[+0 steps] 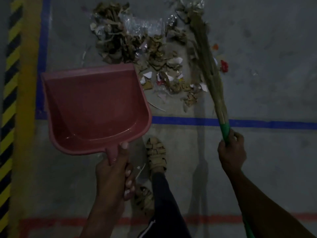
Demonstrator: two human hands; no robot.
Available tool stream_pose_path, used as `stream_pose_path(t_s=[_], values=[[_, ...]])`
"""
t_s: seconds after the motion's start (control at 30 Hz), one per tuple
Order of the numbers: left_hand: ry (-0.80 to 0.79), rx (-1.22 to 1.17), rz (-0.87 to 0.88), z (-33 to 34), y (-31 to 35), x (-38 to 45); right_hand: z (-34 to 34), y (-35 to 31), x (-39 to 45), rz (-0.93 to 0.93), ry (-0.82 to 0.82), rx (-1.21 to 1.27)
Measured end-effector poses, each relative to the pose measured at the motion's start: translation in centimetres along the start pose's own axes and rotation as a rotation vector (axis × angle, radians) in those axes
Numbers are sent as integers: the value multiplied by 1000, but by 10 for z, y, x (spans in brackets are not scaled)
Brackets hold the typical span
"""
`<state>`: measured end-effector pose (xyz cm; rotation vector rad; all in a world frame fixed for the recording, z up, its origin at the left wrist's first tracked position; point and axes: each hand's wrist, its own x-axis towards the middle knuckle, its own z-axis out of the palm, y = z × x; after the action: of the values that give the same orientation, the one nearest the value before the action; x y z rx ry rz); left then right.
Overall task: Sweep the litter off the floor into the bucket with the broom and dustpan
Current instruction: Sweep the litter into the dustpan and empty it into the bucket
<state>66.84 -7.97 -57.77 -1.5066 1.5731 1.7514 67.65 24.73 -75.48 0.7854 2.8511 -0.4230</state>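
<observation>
My left hand [114, 174] grips the handle of a pink dustpan [92, 107], held above the floor with nothing in it, its open edge towards the litter. A pile of litter [145, 54], dry leaves, torn paper and clear plastic, lies on the grey floor ahead, just right of the pan's front corner. My right hand [231, 152] grips the green handle of a grass broom [207, 62]. Its bristles slant up and left along the right side of the pile. No bucket is in view.
Blue floor lines [257, 123] cross in front of the pile and run up the left side. A yellow-black hazard stripe [10, 93] borders the far left. A red line [51, 222] runs near the bottom. My sandalled feet [157, 155] stand between my hands. Small red scraps [224, 66] lie right of the broom.
</observation>
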Motion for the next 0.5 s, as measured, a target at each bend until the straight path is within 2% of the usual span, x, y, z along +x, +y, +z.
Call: stream_pose_path(t_s=[0.13, 0.27, 0.37, 0.5], values=[[-17, 46, 27, -7, -4, -15, -8, 17, -11, 187, -101, -14], [-49, 79, 65, -4, -6, -17, -6, 11, -18, 375, -289, -33], [-78, 55, 76, 5, -9, -14, 5, -4, -16, 285, -392, -40], [-90, 56, 77, 12, -16, -7, 25, -38, -10, 112, -435, -6]])
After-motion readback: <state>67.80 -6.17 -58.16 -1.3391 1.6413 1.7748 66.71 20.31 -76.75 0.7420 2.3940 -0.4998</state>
